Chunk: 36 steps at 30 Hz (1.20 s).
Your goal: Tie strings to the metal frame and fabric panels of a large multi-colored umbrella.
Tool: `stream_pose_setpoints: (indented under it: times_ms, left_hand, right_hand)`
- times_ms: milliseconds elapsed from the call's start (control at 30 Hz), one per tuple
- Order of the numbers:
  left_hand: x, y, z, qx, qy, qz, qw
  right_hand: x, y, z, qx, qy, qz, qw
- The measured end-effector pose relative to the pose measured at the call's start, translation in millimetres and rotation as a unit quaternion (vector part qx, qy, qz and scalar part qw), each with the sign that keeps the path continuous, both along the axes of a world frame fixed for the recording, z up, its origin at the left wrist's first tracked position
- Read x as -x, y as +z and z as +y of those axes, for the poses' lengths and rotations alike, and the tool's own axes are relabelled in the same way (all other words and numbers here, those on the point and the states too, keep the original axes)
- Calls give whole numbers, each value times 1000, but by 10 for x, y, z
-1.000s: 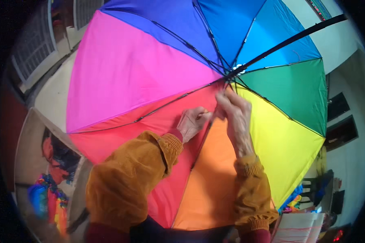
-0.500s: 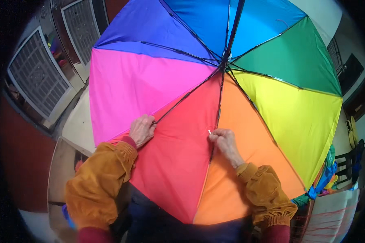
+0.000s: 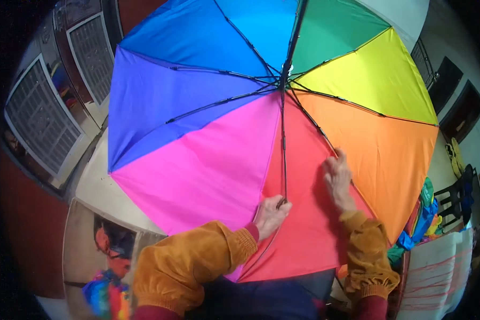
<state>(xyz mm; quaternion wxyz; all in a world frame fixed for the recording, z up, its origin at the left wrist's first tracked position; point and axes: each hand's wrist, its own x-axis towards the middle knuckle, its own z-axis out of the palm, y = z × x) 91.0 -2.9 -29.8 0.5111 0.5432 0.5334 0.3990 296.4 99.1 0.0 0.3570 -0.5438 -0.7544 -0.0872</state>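
room over red panel (image 3: 310, 197) between left hand (image 3: 272, 216) and right hand (image 3: 338, 180), ribs (image 3: 284, 144) flanking it, shaft (image 3: 292, 48) blocking above

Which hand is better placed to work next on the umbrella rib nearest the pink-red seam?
Left, I'd judge: the left hand grips that rib, while the right hand sits by the red-orange rib.

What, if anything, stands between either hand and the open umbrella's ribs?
Nothing visible does. The left hand is closed on the rib by the pink panel; the right hand is right at the rib by the orange panel, though whether it touches is unclear.
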Motion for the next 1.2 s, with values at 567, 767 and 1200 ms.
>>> stream_pose_setpoints:
  times_ms: [567, 767, 1200]
  left_hand:
    - [527, -51, 25, -72, 161, 141, 974]
    - [355, -188, 27, -18, 112, 95, 989]
    - [318, 250, -123, 276, 169, -196, 926]
  right_hand:
    - [69, 127, -146, 3, 64, 180, 982]
    - [-29, 74, -53, 62, 80, 166, 981]
    - [7, 94, -1, -56, 56, 134, 988]
